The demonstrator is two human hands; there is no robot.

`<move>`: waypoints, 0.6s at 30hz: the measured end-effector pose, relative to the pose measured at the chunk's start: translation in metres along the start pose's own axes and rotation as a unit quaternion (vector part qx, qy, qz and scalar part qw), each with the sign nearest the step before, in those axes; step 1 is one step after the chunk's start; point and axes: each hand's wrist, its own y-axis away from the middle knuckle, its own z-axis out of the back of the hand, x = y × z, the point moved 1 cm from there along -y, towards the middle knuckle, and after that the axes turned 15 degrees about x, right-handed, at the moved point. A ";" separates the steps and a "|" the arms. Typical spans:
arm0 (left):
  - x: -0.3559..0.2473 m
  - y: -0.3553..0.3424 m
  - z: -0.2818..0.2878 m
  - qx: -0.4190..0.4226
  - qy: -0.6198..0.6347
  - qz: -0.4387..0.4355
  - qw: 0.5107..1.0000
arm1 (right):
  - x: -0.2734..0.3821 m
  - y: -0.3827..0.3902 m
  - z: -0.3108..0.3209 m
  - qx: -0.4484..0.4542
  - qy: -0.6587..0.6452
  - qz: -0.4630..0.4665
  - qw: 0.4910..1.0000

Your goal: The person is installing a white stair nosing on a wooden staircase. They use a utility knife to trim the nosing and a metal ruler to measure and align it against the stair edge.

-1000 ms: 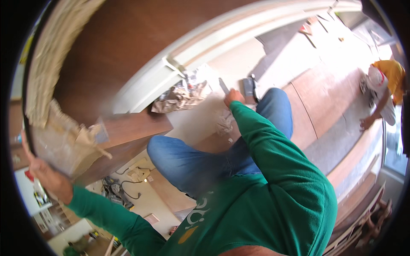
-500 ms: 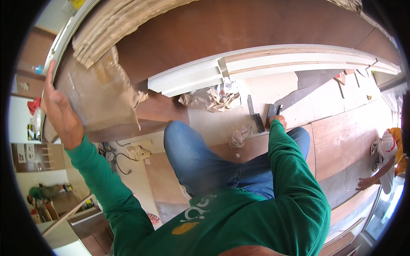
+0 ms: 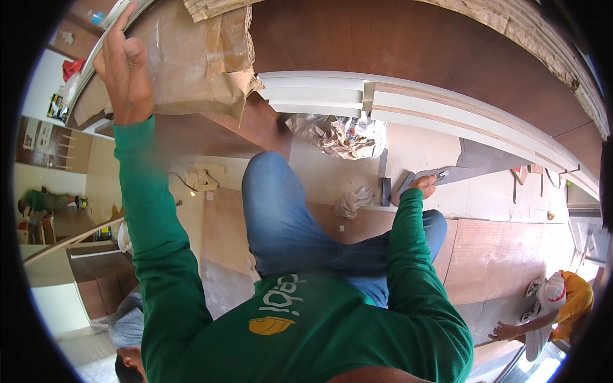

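At the far left my left hand is raised, its fingers stretched along the pale edge of a large panel beside torn brown cardboard. Nothing shows in its grasp. My right hand is closed around a dark, flat block-like tool with a metal clip, perhaps a sanding block, low beyond my right knee. Just left of it stands a dark metal-like bar. White and plywood-edged boards run across in front of me, near a brown panel.
Crumpled brown paper lies under the boards, with a smaller wad nearer me. Wooden sheets cover the floor at right. A person in a yellow top crouches there; another person is at lower left.
My left hand has shifted farther forward along the panel edge. My right hand and the dark tool have turned slightly. My view has shifted, and another person now shows at lower left.
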 end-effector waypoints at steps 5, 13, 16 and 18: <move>0.005 -0.002 0.007 0.000 -0.001 -0.031 1.000 | 0.046 0.054 -0.015 0.008 -0.050 0.027 0.998; 0.006 -0.003 0.016 0.047 0.048 -0.011 0.998 | 0.069 0.060 -0.026 0.070 -0.292 -0.041 0.953; 0.014 0.000 0.015 0.034 0.057 -0.028 0.997 | 0.090 0.086 -0.025 0.066 -0.306 -0.083 0.946; 0.011 -0.002 0.016 0.041 0.065 -0.018 0.997 | 0.100 0.092 -0.023 0.076 -0.319 -0.106 0.939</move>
